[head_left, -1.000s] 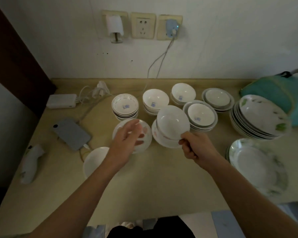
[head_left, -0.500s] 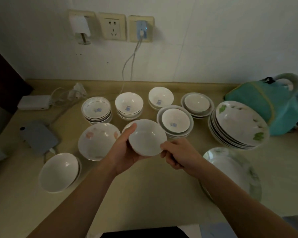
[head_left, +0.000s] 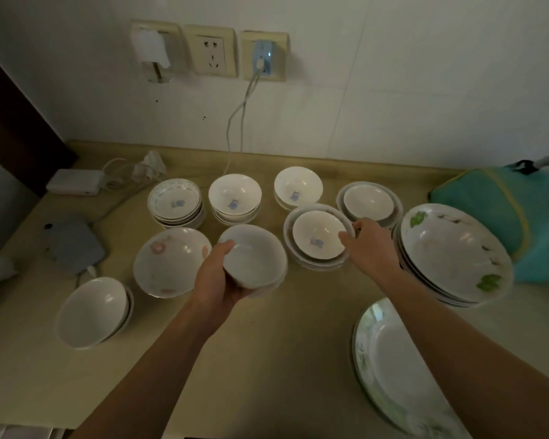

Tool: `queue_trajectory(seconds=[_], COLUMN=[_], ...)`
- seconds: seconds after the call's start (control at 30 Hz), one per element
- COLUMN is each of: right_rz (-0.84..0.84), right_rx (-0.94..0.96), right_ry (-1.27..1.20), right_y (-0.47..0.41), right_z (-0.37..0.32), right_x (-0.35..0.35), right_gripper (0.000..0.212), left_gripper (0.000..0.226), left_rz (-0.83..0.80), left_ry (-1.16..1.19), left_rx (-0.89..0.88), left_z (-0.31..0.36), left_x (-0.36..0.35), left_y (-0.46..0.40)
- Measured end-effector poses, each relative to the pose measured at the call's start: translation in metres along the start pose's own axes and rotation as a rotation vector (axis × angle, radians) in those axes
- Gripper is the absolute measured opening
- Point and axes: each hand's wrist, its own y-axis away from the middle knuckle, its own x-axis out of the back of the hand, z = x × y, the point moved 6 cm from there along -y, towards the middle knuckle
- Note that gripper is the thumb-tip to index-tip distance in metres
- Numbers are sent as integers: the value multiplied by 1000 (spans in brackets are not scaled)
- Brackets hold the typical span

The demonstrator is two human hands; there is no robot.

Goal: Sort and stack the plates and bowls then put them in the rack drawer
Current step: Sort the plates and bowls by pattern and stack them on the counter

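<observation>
L hand (head_left: 217, 282) grip grasps plain white bowl (head_left: 254, 259); R hand (head_left: 366, 245) grip pinches stickered bowl (head_left: 319, 237) rim, just right, slightly farther.

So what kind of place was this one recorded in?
Probably a home kitchen or dining corner: stacked bowls on a beige countertop, wall sockets with a charger, and a teal bag.
</observation>
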Motion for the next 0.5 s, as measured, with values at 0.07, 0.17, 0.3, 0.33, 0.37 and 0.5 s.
queue_trajectory(seconds=[0.07,0.17,0.3,0.33,0.37,0.5], right_rz=[-30,-64,-69,-66,-63,-78], right_rx=[-21,-37,-75,-75,-69,-37], right_ry=[49,125,151,142,131,36], right_y=[-8,-14,-18,-18,-19,-21], right_z=[0,-5,-13,-14,-15,-15], right_x=[-7,-11,-11,-11,-11,-7], right_gripper=[34,33,22,20,18,17], left_gripper=[55,51,38,36,34,29], left_rz=[42,77,65,61,66,76], left_ry=[-11,-82,-161,-181,-198,-230], left_rx=[-10,-37,-84,-90,-95,-105], left_z=[2,3,4,4,5,8], left_x=[2,3,3,3,3,3], left_y=[-2,-5,-8,-9,-10,-15])
